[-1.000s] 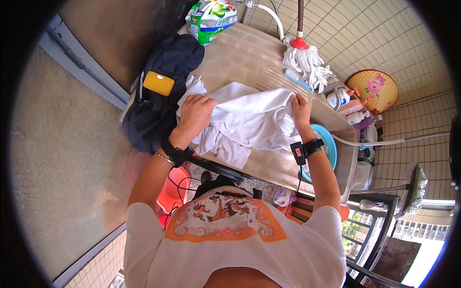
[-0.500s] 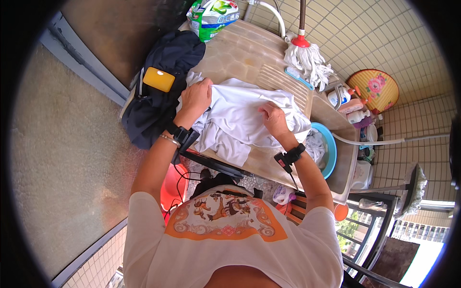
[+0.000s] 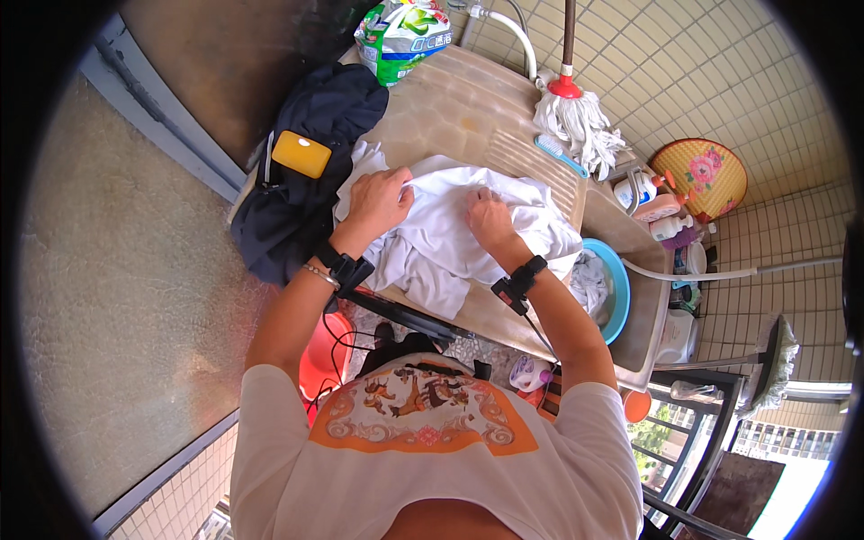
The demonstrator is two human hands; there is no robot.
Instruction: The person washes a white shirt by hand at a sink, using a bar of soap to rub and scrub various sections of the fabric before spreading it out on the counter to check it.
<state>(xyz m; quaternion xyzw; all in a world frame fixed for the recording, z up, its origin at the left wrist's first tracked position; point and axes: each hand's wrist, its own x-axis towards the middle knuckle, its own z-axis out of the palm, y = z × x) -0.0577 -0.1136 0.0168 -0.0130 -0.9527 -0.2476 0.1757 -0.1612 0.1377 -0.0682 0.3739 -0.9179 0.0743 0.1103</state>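
A rumpled white garment (image 3: 441, 243) lies spread over the stone washing slab (image 3: 450, 108). My left hand (image 3: 380, 200) is closed on its upper left part, fingertips pinching the fabric. My right hand (image 3: 490, 220) has its fingers curled into the cloth near the middle, a short way from the left hand. Folds hide some of the fingertips. Left of the garment lies a dark navy garment (image 3: 306, 202), with a yellow block like a soap bar (image 3: 301, 155) resting on it.
A blue basin (image 3: 619, 297) holding wet cloth stands in the trough at right. Behind the slab are a ribbed washboard area, a blue brush (image 3: 560, 155), a mop head (image 3: 576, 121) and a detergent bag (image 3: 403, 40). Bottles (image 3: 657, 209) line the right wall. A red bucket (image 3: 326, 355) stands below.
My right hand has moved left and closer to my left hand. The left hand has shifted slightly right and down, and the white fabric between them has bunched up.
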